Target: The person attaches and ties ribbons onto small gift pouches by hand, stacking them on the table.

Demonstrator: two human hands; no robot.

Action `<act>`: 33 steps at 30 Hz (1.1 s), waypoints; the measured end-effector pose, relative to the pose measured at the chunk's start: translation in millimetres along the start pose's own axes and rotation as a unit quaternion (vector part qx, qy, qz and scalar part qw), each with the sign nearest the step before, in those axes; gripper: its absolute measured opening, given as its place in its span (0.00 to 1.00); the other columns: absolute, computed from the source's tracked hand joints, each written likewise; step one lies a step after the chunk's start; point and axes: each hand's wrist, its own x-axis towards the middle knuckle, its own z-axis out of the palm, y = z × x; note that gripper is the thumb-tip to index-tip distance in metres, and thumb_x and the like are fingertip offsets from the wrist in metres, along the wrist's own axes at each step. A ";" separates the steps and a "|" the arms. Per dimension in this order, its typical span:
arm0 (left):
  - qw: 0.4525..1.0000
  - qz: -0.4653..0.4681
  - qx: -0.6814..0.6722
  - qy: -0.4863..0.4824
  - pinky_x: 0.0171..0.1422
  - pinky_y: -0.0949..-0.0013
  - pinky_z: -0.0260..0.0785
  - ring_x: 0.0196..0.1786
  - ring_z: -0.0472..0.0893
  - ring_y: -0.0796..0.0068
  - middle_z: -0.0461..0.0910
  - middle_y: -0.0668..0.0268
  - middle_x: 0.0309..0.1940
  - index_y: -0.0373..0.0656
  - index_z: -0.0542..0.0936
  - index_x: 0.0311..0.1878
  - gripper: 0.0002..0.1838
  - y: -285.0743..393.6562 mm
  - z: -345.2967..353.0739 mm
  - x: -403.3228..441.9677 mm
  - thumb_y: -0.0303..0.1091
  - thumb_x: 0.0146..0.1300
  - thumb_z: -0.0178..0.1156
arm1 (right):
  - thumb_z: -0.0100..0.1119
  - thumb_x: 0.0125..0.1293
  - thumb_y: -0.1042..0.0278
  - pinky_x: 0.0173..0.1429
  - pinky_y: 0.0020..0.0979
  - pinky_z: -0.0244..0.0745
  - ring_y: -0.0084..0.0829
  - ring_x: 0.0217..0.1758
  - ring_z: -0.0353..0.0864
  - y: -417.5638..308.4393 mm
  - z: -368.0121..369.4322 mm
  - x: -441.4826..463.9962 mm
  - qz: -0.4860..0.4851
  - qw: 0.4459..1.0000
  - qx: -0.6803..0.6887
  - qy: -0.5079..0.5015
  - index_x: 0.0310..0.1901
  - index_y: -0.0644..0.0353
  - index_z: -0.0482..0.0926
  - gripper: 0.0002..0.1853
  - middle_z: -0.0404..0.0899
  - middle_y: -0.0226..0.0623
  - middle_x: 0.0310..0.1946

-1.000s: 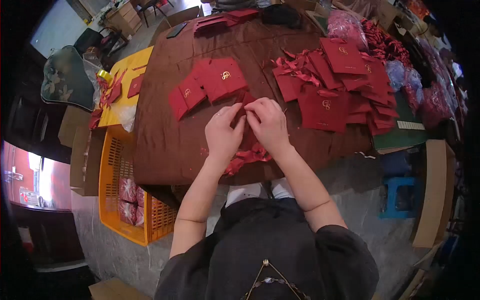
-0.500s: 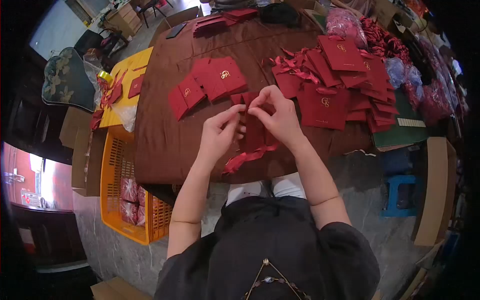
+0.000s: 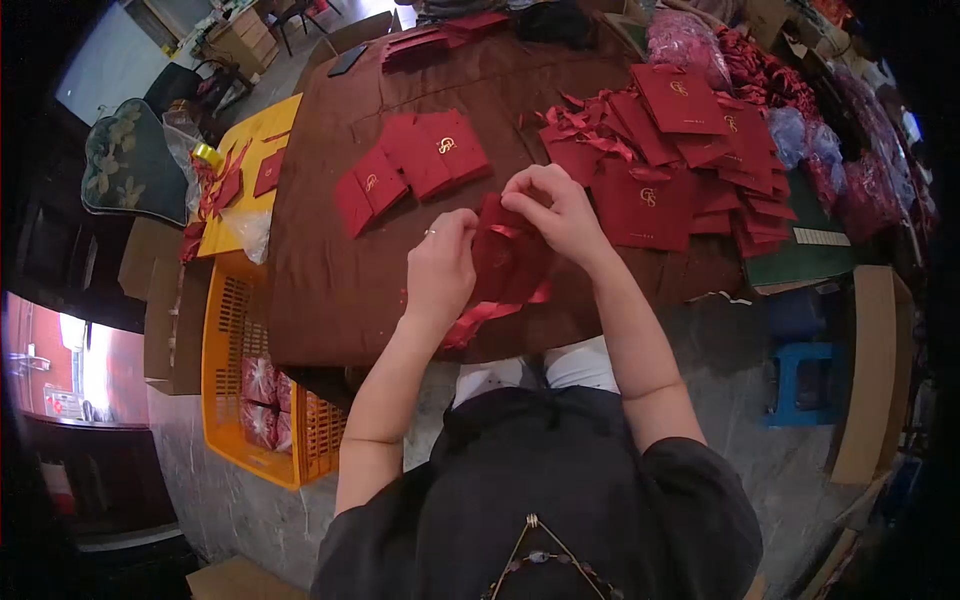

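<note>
Between my hands a small red bag (image 3: 508, 262) is held near the table's front edge. My left hand (image 3: 442, 262) is closed on its left side, a ring on one finger. Thumb and fingers of my right hand (image 3: 556, 212) pinch its top right edge. A loop of red ribbon crosses the bag's upper part, and more red ribbon (image 3: 480, 318) lies below it. Beyond my left hand are flat red bags with gold print (image 3: 432, 160). To the right of my right hand is a large pile of red bags with ribbons (image 3: 645, 205).
Brown cloth (image 3: 330, 290) covers the table. Farther back lie more red bags (image 3: 430, 45) and a phone (image 3: 347, 60). A yellow table (image 3: 245, 160) and an orange crate (image 3: 300, 440) stand at the left. Clear-wrapped bundles (image 3: 685, 45) sit at the back right, a blue stool (image 3: 803, 385) below right.
The bag between my hands has turned and come more into view, with a ribbon loop now across it. My hands have shifted slightly apart compared with a second ago.
</note>
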 end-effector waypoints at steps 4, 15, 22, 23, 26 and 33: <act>0.993 -0.029 0.064 0.095 0.41 0.57 0.76 0.39 0.85 0.54 0.79 0.56 0.36 0.41 0.75 0.46 0.04 -6.4 -3.3 -2.9 0.24 0.71 0.56 | 0.63 0.70 0.66 0.49 0.28 0.74 0.27 0.43 0.79 4.4 0.1 6.1 -0.020 0.997 0.073 -0.020 0.42 0.63 0.81 0.09 0.83 0.34 0.38; 0.892 -0.312 -0.307 0.113 0.44 0.69 0.78 0.47 0.82 0.70 0.79 0.58 0.50 0.39 0.65 0.72 0.33 -16.3 -19.1 -0.3 0.37 0.69 0.67 | 0.60 0.74 0.64 0.51 0.24 0.73 0.16 0.44 0.77 37.0 -12.7 11.3 0.094 0.986 0.139 -0.010 0.45 0.66 0.81 0.12 0.82 0.24 0.38; 0.984 -0.035 0.162 0.068 0.68 0.48 0.66 0.68 0.64 0.40 0.68 0.50 0.65 0.45 0.87 0.46 0.20 -12.7 -4.2 -14.9 0.43 0.52 0.78 | 0.61 0.74 0.63 0.47 0.24 0.75 0.16 0.41 0.79 48.7 -5.6 11.4 0.224 0.949 0.220 0.008 0.48 0.65 0.84 0.13 0.84 0.25 0.39; 0.986 -0.061 0.152 0.044 0.67 0.49 0.66 0.66 0.66 0.42 0.72 0.53 0.62 0.45 0.87 0.43 0.18 -21.4 -0.3 -15.9 0.42 0.52 0.78 | 0.62 0.74 0.62 0.47 0.24 0.75 0.17 0.41 0.79 52.7 -3.7 11.6 0.236 0.948 0.213 0.007 0.49 0.65 0.84 0.13 0.84 0.25 0.39; 0.987 -0.080 0.139 0.022 0.57 0.54 0.69 0.56 0.74 0.51 0.80 0.61 0.47 0.43 0.87 0.38 0.14 -36.9 7.8 -10.4 0.40 0.52 0.77 | 0.65 0.70 0.61 0.48 0.30 0.77 0.27 0.39 0.84 71.2 0.2 2.1 0.140 0.984 0.068 0.090 0.48 0.64 0.84 0.14 0.86 0.34 0.37; 0.982 -0.135 0.134 0.015 0.48 0.56 0.73 0.43 0.80 0.57 0.81 0.63 0.37 0.44 0.87 0.37 0.11 -80.9 34.3 -27.5 0.39 0.56 0.74 | 0.73 0.59 0.60 0.42 0.36 0.79 0.35 0.34 0.86 52.7 -14.6 -81.9 0.145 0.960 -0.235 -0.049 0.43 0.59 0.84 0.15 0.84 0.36 0.29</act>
